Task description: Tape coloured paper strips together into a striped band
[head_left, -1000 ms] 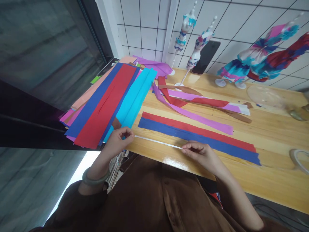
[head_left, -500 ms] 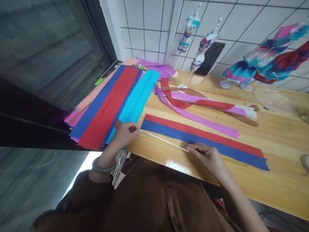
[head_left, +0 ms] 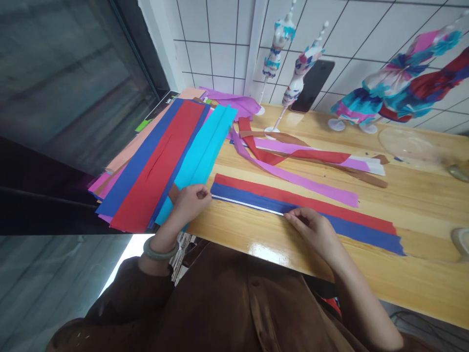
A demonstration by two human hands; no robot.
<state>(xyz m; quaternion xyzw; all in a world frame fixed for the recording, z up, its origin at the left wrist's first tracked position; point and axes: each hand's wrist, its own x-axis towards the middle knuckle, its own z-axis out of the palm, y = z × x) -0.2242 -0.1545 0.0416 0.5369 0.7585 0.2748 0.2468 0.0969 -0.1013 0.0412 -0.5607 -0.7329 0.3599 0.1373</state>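
White Strip Held Along Blue Edge

Two bare hands hold a thin white strip (head_left: 247, 204) at the near side of a wooden table (head_left: 227, 227). The left hand (head_left: 192, 200) pinches its left end between thumb and forefinger; the right hand (head_left: 313, 227) pinches the other end. The strip lines up with the near edge of a flat blue band (head_left: 359, 235), covering only its left part; whether it is fixed down cannot be told. A red band (head_left: 351, 217) lies along the blue one's far side. Beyond, a pink ribbon (head_left: 315, 187) and a red ribbon (head_left: 322, 155) lie loose, right of a stack of colored sheets (head_left: 161, 161). At the far side, two slim forms (head_left: 280, 36) wear scraps; ruffled dresses (head_left: 383, 90) stand finished-looking at right.
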